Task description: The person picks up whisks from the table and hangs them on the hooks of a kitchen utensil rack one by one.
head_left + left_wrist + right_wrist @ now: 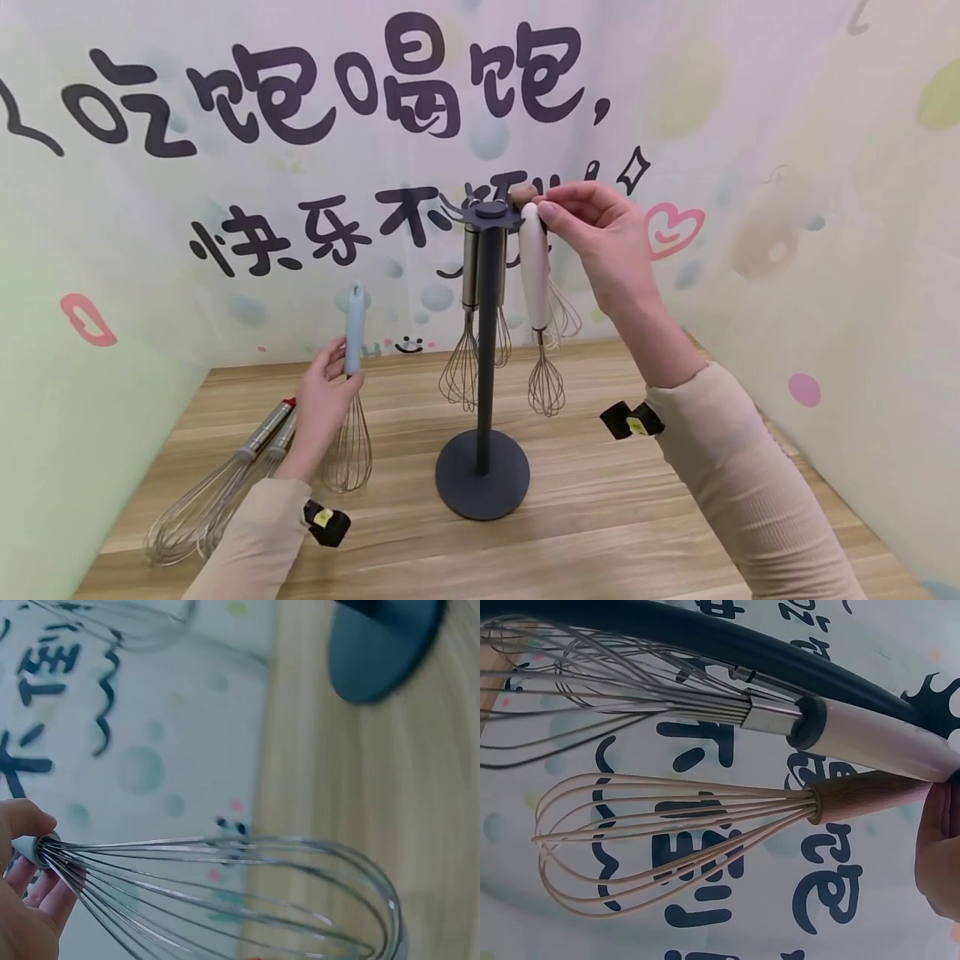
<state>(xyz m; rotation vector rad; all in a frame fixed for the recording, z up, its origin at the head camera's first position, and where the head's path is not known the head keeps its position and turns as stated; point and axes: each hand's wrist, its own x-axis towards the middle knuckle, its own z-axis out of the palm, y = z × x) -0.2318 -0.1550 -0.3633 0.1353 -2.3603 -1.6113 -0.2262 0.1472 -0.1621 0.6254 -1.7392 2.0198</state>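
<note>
A slip is judged possible at the rack top: the white-handled whisk [536, 275] is pinched only at its upper end by the right hand [600, 237], so a missed hook on the dark stand [486, 367] could let it drop against the wooden-handled whisk [705, 832] just beside it. The whisk hangs directly below that hand's fingertips. The blue-handled whisk [352, 375] is gripped upright by the left hand [324, 400], wires downward, close above the counter [600, 500].

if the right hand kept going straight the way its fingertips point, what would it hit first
Probably the hook disc atop the dark stand: the right hand points left at it, fingertips on the top of the white-handled whisk hanging there. Depth is hard to judge.
</note>
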